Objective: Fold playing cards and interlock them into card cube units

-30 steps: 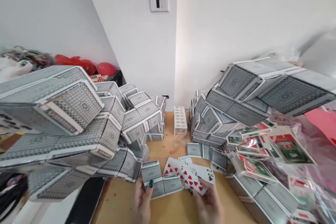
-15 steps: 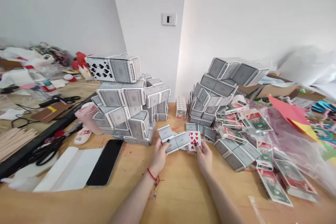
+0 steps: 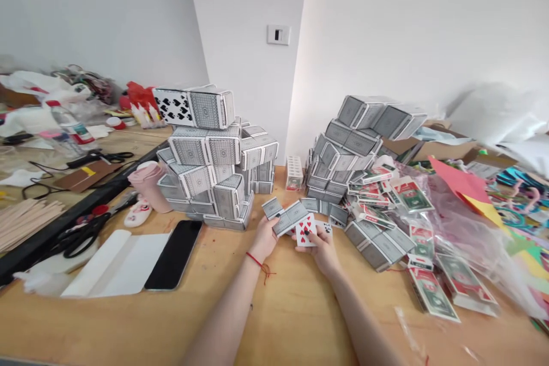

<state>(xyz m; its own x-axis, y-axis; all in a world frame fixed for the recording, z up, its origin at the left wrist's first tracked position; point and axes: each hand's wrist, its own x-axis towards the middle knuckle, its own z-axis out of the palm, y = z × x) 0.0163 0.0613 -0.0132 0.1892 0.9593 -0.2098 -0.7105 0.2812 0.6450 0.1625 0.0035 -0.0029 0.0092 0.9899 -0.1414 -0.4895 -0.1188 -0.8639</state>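
Observation:
Grey-backed playing cards (image 3: 293, 215), joined or overlapping in a strip, are pinched in my left hand (image 3: 265, 238), thumb on top. My right hand (image 3: 322, 249) grips a playing card with red hearts (image 3: 305, 231), face up, held against the strip's right end. A card with black pips (image 3: 326, 229) shows behind my right fingers; whether I hold it I cannot tell. Just beyond the hands lies a folded grey card piece (image 3: 325, 209). Left of them rises a stack of blocks built from grey cards (image 3: 225, 151), and a second card-block stack (image 3: 351, 140) stands to the right.
A black phone (image 3: 174, 254) and white folded paper (image 3: 118, 263) lie at left, near black scissors (image 3: 86, 237) and a pink rolled cloth (image 3: 149, 183). Several red-and-green card boxes (image 3: 433, 294) and a loose card block (image 3: 380, 243) lie at right. A white card pack (image 3: 294, 172) stands by the wall.
My right hand has moved left with the hearts card, bringing it over the strip's right end. A black-pipped card now shows behind that hand. The camera view has shifted slightly.

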